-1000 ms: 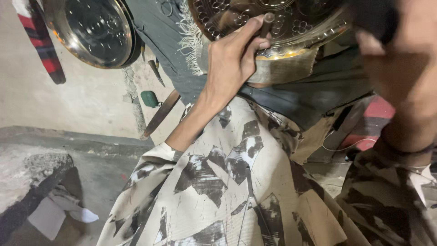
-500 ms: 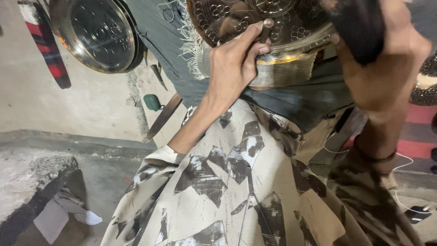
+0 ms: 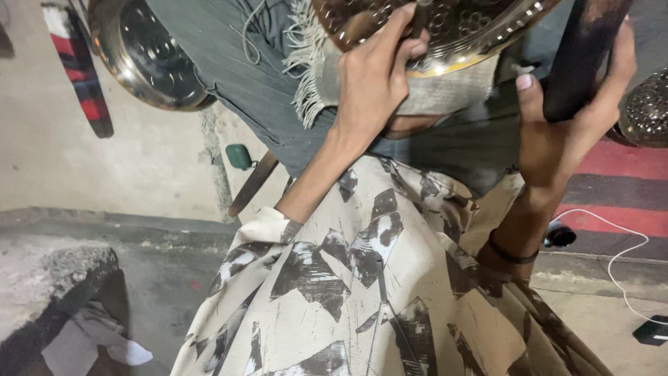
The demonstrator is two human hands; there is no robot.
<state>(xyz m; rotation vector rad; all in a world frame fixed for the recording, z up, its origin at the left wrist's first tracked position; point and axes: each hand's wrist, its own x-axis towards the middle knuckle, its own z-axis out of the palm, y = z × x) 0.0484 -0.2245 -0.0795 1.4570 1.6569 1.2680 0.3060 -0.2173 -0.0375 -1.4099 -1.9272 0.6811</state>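
Observation:
A round embossed brass plate (image 3: 480,31) rests on a fringed cloth pad (image 3: 316,69) over my lap, at the top of the view. My left hand (image 3: 372,80) lies on the plate's near rim and pinches a thin metal punch (image 3: 421,10) against its face. My right hand (image 3: 567,122) is to the right of the plate, closed around a dark, thick tool handle (image 3: 584,52) that runs up out of frame; its head is hidden. A dark band circles my right wrist. My patterned beige sleeves fill the lower middle.
A second shiny round metal dish (image 3: 149,56) leans at upper left beside a red and black striped cloth (image 3: 76,73). Another embossed metal piece (image 3: 647,104) sits at the right edge. A white cable (image 3: 616,240) and stone block (image 3: 49,275) lie on the floor.
My right hand with the dark handle has come down and away from the camera, to the right of the plate. My left hand stays on the plate's rim with the punch.

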